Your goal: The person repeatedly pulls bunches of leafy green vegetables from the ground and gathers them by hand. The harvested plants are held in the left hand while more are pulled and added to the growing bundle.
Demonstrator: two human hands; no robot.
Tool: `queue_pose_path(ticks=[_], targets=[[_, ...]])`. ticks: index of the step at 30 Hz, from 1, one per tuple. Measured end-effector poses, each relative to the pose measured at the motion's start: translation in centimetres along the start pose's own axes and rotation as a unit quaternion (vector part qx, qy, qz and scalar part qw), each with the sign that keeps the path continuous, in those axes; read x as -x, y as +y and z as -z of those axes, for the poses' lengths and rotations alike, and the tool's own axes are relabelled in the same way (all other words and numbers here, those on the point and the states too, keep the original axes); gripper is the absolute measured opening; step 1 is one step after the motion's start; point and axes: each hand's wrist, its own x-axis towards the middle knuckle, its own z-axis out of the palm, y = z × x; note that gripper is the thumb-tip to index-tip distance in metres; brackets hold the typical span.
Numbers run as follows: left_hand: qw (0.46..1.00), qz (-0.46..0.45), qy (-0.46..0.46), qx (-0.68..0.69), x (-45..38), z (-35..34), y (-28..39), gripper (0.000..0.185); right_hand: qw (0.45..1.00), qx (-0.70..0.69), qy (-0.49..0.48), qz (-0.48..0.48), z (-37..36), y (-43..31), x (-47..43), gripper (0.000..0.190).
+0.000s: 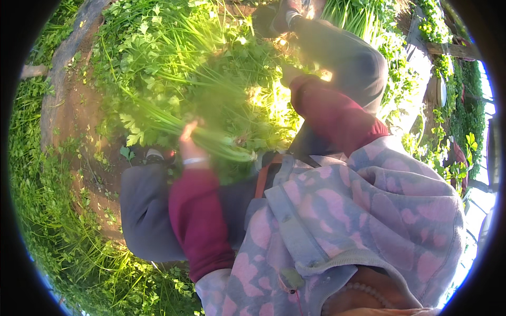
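Note:
My left hand (191,146), with a pale band at the wrist, grips the long green stalks of a celery-like bunch (225,148). The bunch lies slanted across my lap side, leaves to the upper left and pale root ends to the lower right, touching or close to my clothing. My right hand (291,74) is by my bent knee at the upper right, blurred by motion and glare; its fingers and anything in them cannot be made out. Loose leafy stalks (158,43) are heaped before me, under and beyond both hands.
More cut stalks (348,19) lie beyond my knee at the top. Bare brown soil (79,114) and a grey strip of sheeting (59,91) run along the left, with dense green plants (35,185) outside them. A wooden post (452,50) stands at the far right.

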Motion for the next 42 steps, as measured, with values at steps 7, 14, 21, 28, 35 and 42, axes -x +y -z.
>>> queue_pose_path(ticks=[7,14,21,28,35,42], targets=[[0.999,0.014,-0.026,0.037,1.6,0.1,0.9,0.021,0.930,-0.190,0.126,0.287,-4.5,-6.1,-1.4,0.043],[0.992,0.011,-0.048,0.113,1.9,-0.5,1.6,0.024,0.977,-0.118,-0.088,0.153,-3.5,-9.4,-0.2,0.037],[0.995,-0.009,-0.075,0.069,1.7,-2.1,0.0,0.029,0.844,-0.488,-0.136,0.177,1.4,-8.5,6.3,0.017],[0.998,0.027,-0.046,0.018,-0.1,-3.1,-1.3,0.037,0.825,-0.436,-0.083,0.350,0.6,-7.5,10.6,0.019],[0.998,0.002,-0.036,-0.048,-0.6,-3.3,-2.5,0.041,0.883,-0.335,0.093,0.316,-1.6,-5.8,10.4,0.022],[0.996,0.010,-0.083,0.010,0.5,-2.6,-0.5,0.033,0.991,-0.067,0.015,0.117,-2.3,-3.1,6.1,0.049]])
